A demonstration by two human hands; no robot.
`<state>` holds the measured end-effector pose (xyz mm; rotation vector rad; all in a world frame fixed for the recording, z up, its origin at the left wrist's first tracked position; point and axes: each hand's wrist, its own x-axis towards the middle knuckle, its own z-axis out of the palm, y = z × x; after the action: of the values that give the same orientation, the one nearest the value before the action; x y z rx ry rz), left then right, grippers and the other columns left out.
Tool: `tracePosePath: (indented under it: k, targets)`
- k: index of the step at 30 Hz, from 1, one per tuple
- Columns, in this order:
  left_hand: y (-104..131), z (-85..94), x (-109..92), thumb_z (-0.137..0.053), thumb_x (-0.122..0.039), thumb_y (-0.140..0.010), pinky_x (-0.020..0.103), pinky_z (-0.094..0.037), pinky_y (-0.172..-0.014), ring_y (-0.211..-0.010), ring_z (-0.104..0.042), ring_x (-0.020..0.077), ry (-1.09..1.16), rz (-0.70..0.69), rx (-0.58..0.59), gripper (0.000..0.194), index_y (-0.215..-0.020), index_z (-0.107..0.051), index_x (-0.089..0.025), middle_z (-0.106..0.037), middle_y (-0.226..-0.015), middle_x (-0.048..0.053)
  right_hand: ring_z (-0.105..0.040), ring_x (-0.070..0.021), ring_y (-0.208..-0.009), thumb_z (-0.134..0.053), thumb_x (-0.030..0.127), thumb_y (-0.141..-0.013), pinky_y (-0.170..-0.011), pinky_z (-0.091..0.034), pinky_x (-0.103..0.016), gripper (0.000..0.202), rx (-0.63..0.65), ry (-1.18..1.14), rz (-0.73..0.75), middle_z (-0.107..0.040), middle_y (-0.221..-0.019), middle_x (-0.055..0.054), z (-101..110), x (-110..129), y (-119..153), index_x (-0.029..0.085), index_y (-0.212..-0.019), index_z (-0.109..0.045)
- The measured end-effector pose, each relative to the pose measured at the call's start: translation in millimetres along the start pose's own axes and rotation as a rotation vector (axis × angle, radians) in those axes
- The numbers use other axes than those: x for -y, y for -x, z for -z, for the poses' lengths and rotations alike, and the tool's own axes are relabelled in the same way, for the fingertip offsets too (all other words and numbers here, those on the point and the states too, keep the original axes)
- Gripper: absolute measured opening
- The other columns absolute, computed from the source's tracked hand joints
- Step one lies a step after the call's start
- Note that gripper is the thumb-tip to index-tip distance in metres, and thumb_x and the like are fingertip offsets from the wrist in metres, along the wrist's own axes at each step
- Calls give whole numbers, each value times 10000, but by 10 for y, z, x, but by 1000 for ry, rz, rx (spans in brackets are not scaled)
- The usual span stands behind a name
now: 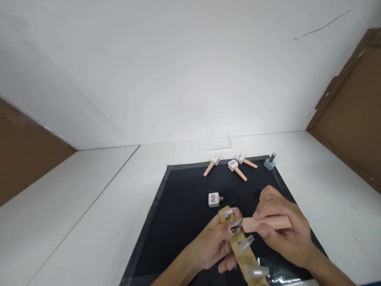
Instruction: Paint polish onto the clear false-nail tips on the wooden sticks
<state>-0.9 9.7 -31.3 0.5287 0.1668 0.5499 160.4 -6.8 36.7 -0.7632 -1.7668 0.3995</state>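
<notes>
Two bare hands at work above a black mat [184,210] laid on a white desk [119,214]. The left hand [214,243] is closed around a yellowish strip [249,260], which runs obliquely from the middle of the mat toward its near edge. Several clear nail tips [246,244] are carried along the strip. The right hand [297,240], over the right part of the mat, pinches a peach brush handle [250,225] between thumb and fingers; the handle lies nearly level, its brush [237,228] directed leftward. The dark bristles overlap the clear nail tip beside the left thumb; blur at this point leaves contact probable but not certain.

Just beyond the far end of the strip, an uncapped white bottle [213,200] lies on its side on the mat, its bare neck pointing toward the right edge. Near the far edge of the mat lie three capped bottles [233,165], white with peach caps: the leftmost has its cap angled toward the near left corner, while the other two, side by side, have theirs angled rightward. A teal bottle [269,164] with a silvery cap stands at the far right corner. Behind the far edge, a clear tray [217,144] rests on the desk.
</notes>
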Motion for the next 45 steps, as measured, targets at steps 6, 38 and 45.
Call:
tracePosePath:
  k: [6,38,45]
  targets:
    - [4,-29,-30,-708,-393,-753,81,-323,-232,-270,-413,29,2,3,-24,299,-753,-500,-178,-586,-493,-39,-494,-130,-508,-515,375,-933,-494,-423,-276,227,-38,-27,32,-566,-558,14,2,-11,-32,207,-799,-586]
    - [-7,-51,-23,-681,-375,-780,81,-277,-206,-230,-339,15,47,24,-14,281,-766,-478,-181,-577,-480,-46,-539,-130,-505,-567,174,-857,-568,-448,-317,30,109,64,199,-614,-607,12,57,-52,-74,202,-855,-555]
    - [0,-61,-30,-679,-362,-784,79,-294,-223,-255,-366,8,62,-16,72,268,-784,-492,-170,-526,-542,-64,-517,-137,-494,-554,92,-789,-539,-415,-318,135,70,99,200,-580,-587,22,63,-48,-78,212,-851,-546]
